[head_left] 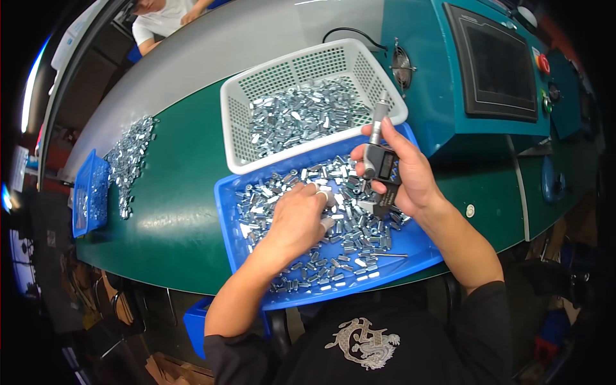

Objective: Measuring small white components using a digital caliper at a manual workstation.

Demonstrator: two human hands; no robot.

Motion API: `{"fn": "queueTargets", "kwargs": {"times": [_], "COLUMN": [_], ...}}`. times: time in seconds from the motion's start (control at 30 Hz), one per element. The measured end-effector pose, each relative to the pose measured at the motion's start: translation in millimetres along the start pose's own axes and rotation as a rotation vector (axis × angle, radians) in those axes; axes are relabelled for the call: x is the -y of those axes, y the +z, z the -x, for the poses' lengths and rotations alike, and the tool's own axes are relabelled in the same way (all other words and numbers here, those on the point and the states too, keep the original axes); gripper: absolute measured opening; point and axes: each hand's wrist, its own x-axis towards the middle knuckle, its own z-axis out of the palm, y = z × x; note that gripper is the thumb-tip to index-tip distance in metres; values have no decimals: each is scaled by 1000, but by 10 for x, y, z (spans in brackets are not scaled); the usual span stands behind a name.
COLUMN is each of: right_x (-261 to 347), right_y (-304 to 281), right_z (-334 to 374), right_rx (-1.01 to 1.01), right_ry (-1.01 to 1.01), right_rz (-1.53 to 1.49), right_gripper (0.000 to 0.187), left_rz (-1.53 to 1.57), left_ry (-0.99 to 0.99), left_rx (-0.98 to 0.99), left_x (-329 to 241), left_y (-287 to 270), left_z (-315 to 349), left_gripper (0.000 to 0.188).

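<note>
A digital micrometer (386,165) with a small dark display is gripped in my right hand (414,173), its silver thimble pointing up and away. The fingers wrap round its body, and the thumb lies along the thimble. It is held above the right part of a blue tray (420,247) that holds many small shiny metal sleeves (321,263). My left hand (295,221) reaches down among these sleeves, touching them. Pale covers show on its thumb and a finger, which are apart; the other fingertips are hidden.
Behind the tray, a white perforated basket (240,163) holds more metal pieces. A loose heap (131,157) and a small blue bin (80,199) lie left on the green table (173,218). Right stands a teal machine (423,96) with a screen (497,64). Another person (160,22) is at the far left.
</note>
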Motion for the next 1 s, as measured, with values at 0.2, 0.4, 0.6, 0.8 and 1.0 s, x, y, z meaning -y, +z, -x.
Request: {"fn": "queueTargets", "kwargs": {"times": [0.2,0.4,0.6,0.8,1.0], "right_x": [-18,-21,-11,2,-20], "right_y": [-16,-13,17,-5,-20], "right_z": [-4,-3,-11,21,11], "right_rx": [33,28,45,1,31], "right_ry": [-13,-13,0,0,-4], "right_rz": [19,13,2,-10,-72], "right_gripper": [38,39,40,44,45], "left_rz": [49,8,-67,325,1410], "left_ry": [36,-92,-25,-167,-292], "left_rx": [38,-17,-97,-51,-119], "left_x": [-6,-44,-22,-108,-121], "left_y": [23,62,138,46,49], "left_z": [-19,-32,6,-64,-98], "left_gripper": [21,18,19,17,27]}}
